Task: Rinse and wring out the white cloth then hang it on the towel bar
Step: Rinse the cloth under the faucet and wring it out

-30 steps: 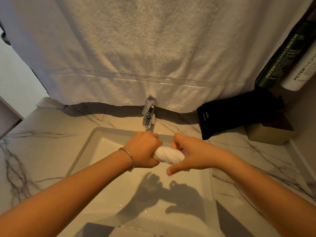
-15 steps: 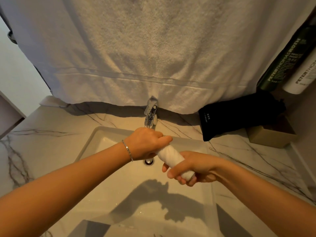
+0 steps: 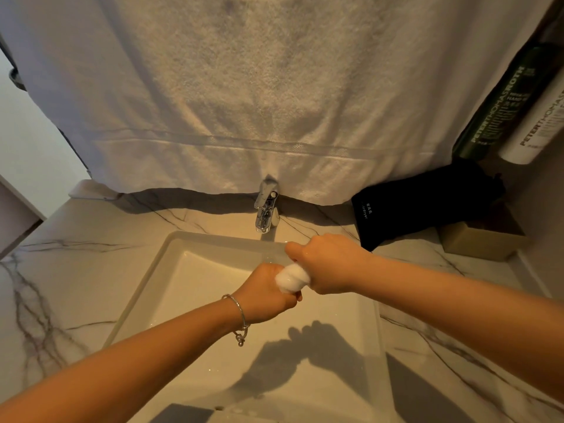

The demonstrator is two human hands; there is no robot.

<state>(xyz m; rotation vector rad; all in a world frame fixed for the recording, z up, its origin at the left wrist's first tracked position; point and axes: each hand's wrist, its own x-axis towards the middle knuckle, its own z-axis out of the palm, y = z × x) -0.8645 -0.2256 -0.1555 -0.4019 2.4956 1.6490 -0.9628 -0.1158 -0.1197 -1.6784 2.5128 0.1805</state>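
The white cloth (image 3: 292,278) is twisted into a tight roll over the rectangular sink (image 3: 171,257). My left hand (image 3: 265,296), with a silver bracelet on the wrist, grips its near end. My right hand (image 3: 331,264) grips the far end, knuckles up, just in front of the chrome faucet (image 3: 267,209). Only a short stretch of cloth shows between the two fists. No water runs from the faucet. A large white towel (image 3: 259,96) hangs down behind the sink; the bar it hangs on is out of view.
A marble counter (image 3: 70,270) surrounds the sink. At back right lie a black pouch (image 3: 421,203) and a tan box (image 3: 479,242). Above them stand a dark green bottle (image 3: 500,108) and a white bottle (image 3: 537,120).
My hands have swapped positions: the left dropped nearer to me, the right rose toward the faucet and turned knuckles up. The cloth is twisted tighter, with less of it showing.
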